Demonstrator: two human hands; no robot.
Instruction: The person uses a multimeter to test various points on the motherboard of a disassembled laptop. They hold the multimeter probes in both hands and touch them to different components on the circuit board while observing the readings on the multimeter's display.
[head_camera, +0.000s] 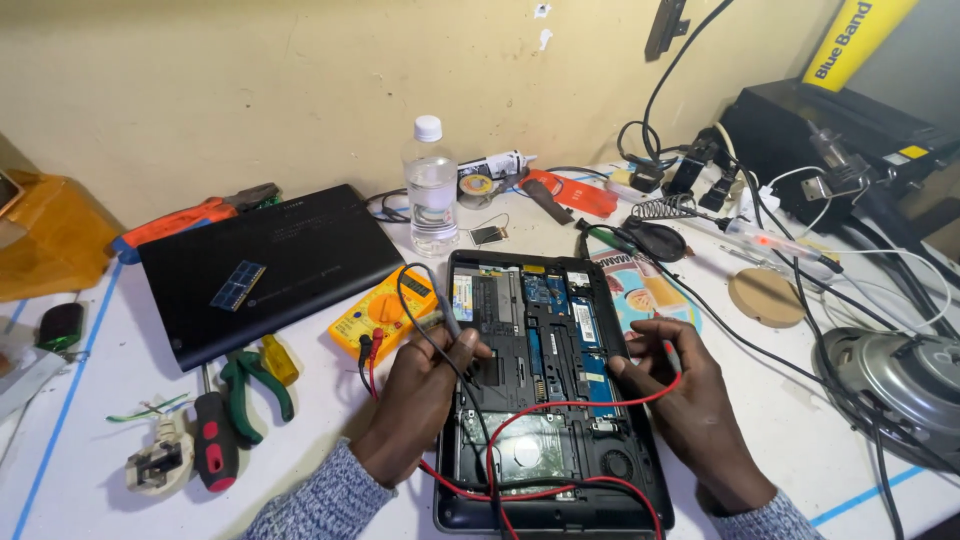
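Both hands work over the opened black laptop base with its exposed circuit boards (545, 400) at the lower centre of the frame. Her or his left hand (425, 385) pinches the black multimeter probe (447, 318) against the board's left side; the right hand (680, 385) grips the red probe (668, 352) near the right edge. Red and black leads (520, 440) loop across the open base, partly covering the board. Just left sits the yellow multimeter (385, 315). Further left lie a closed black laptop (270, 265) carrying a small green memory module (238, 285), green-handled pliers (250, 385) and a red-handled screwdriver (212, 440). Above stands a clear plastic water bottle (431, 190).
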